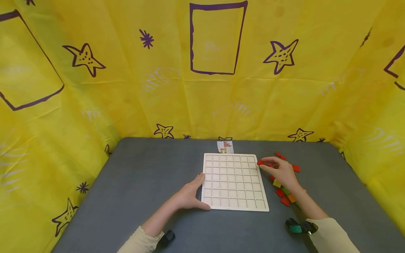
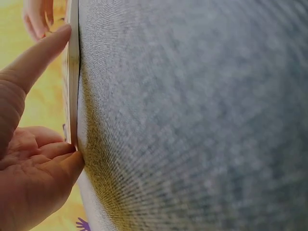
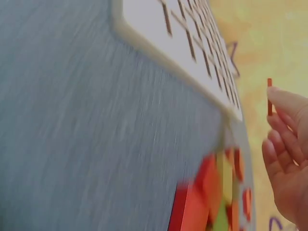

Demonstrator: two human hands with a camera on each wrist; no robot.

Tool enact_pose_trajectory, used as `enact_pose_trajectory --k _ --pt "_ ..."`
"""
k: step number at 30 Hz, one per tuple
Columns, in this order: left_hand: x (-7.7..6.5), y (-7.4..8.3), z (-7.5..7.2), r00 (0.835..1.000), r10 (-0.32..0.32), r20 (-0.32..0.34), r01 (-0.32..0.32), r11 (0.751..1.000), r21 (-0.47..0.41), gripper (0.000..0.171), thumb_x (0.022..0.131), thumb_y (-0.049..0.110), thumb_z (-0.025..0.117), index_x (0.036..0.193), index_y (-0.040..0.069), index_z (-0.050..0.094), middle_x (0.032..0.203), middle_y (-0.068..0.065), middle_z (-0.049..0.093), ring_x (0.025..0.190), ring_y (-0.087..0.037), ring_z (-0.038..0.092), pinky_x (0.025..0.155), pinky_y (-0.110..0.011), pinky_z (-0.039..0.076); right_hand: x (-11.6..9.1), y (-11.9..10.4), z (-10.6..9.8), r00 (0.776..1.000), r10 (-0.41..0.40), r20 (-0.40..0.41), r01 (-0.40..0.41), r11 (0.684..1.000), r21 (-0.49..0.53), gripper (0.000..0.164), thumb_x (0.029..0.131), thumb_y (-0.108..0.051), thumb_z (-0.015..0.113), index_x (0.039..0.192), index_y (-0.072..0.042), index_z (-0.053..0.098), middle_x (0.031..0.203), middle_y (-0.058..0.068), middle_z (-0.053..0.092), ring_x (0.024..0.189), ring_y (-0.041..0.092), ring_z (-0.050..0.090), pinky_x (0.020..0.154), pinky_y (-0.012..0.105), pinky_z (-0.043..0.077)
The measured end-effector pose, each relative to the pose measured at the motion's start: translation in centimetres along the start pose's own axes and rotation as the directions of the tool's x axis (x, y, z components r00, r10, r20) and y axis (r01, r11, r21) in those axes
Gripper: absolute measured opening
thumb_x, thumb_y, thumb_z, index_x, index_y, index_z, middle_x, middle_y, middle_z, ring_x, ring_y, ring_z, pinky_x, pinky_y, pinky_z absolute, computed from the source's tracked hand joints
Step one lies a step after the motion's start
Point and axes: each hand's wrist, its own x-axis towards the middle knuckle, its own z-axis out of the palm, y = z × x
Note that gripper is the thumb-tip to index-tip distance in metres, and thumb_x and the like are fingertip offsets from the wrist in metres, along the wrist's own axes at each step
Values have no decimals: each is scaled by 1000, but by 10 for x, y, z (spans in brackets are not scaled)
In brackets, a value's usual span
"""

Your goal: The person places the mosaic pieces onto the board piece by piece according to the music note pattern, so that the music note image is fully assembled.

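Note:
A pale board (image 1: 234,185) with a square grid lies on the dark table. At its left side, near the near corner, my left hand (image 1: 189,195) rests with the thumb on the near edge and the fingers on the left edge. Both contacts show in the left wrist view, where thumb and fingertips meet the board's rim (image 2: 73,82). My right hand (image 1: 282,173) pinches a small flat red tile (image 1: 260,162) between thumb and fingertips, close to the board's upper right edge. Edge-on, that tile (image 3: 270,98) appears thin in the right wrist view.
Loose red, yellow, green and orange tiles (image 1: 280,193) lie right of the board, partly under my right forearm. More red tiles (image 1: 296,168) lie beyond the hand. A small printed card (image 1: 225,147) sits at the board's far edge. Yellow patterned cloth (image 1: 218,105) hangs around the table.

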Motion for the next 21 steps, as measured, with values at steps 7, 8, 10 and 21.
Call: enact_pose_trajectory --k 7,8,10,21 --pt "-1 1 -1 1000 -1 -20 1 1000 -3 116 65 44 85 151 3 19 158 -14 18 146 -31 16 112 -52 24 36 -26 41 996 -32 88 29 999 41 27 82 -31 75 104 -16 72 99 6 71 85 20 63 69 26 50" --pt "-1 1 -1 1000 1 -22 -1 1000 -6 116 65 43 85 151 3 19 158 -15 18 146 -31 16 113 -52 24 40 -29 46 994 -37 104 33 999 39 26 81 -30 76 102 -16 72 96 5 70 83 19 63 68 26 50" --pt "-2 1 -1 1000 -1 -21 0 1000 -13 116 65 42 85 151 3 19 158 -15 18 146 -31 16 113 -51 24 48 -35 55 988 -66 140 62 998 34 23 81 -27 76 100 -14 73 90 5 69 81 19 62 68 28 50" --pt "-2 5 -1 1000 -20 -21 19 999 -29 115 64 42 86 151 3 20 158 -14 19 146 -31 17 112 -54 24 68 -48 79 961 -194 199 211 975 -69 12 84 -17 72 94 -12 75 96 5 70 90 24 62 80 41 51"
